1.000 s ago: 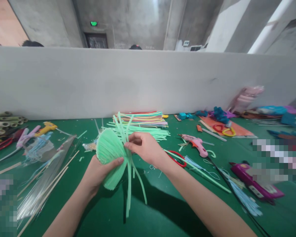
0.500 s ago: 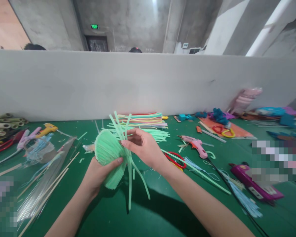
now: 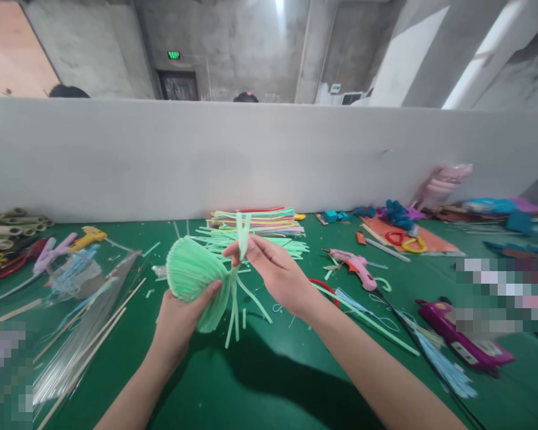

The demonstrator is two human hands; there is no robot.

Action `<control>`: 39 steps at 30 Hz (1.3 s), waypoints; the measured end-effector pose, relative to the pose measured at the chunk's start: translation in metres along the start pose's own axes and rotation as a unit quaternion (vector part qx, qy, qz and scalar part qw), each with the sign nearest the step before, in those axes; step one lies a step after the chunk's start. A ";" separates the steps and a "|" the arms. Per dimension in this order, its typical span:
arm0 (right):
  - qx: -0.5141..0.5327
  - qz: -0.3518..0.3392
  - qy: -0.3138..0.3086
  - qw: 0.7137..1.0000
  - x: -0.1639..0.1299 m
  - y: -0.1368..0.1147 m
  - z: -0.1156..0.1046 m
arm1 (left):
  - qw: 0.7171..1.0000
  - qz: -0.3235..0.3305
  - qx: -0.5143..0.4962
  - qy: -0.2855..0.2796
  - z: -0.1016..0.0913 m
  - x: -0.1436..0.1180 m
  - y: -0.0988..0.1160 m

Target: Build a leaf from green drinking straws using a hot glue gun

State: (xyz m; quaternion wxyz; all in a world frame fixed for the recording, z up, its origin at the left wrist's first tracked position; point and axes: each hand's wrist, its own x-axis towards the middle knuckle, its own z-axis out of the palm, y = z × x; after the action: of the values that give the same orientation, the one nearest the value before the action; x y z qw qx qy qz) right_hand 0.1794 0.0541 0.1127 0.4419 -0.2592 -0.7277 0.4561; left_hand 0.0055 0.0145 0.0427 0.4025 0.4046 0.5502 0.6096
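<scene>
so the left hand [image 3: 183, 319] has its thumb laid across the fuzzy green fan [image 3: 190, 263], gripping it from the near side near its narrow end, fingers mostly hidden behind; the fan is up off the green table [image 3: 251, 400], just left of the right hand [image 3: 273, 266], its wide ribbed edge pointing away from that hand; the right hand is pinching the strip ends [image 3: 243, 233] between thumb and fingers, with the tips poking up above the pinch; a few more loose tails [image 3: 253, 298] hang down and splay out between the two hands.

just past the right hand there's a heap of green strips [image 3: 291, 246], and behind that a multicolored stack [image 3: 260, 221]; a pink glue gun [image 3: 356, 266] lies to the right of the right hand, plus a red loop [image 3: 325, 286] partly hidden by that wrist; farther right, well apart from it, is a purple tool [image 3: 466, 343]; off to the left of the left hand are thin sticks [image 3: 101, 341], and beyond those a yellow glue gun [image 3: 87, 239]
</scene>
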 end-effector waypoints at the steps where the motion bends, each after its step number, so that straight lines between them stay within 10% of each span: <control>1: -0.005 -0.006 0.008 1.000 -0.001 -0.001 0.001 | 1.000 0.003 -0.001 0.001 0.000 0.000 0.000; 7: -0.142 -0.083 0.039 0.986 -0.006 0.005 0.014 | 0.998 0.042 0.046 -0.010 0.001 -0.002 -0.005; 17: -0.620 -0.129 0.116 0.765 -0.010 0.006 0.020 | 0.983 0.106 0.141 0.057 0.004 -0.016 -0.014; 39: -0.691 0.044 0.005 0.721 -0.007 -0.021 0.031 | 0.970 0.152 0.176 0.069 0.007 -0.015 -0.019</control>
State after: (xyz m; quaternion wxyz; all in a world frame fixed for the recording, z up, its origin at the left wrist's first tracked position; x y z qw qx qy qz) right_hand 0.1556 0.0258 0.1230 0.1228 -0.5268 -0.8265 -0.1561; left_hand 0.0183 0.0046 0.0231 0.1885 0.5047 0.6074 0.5838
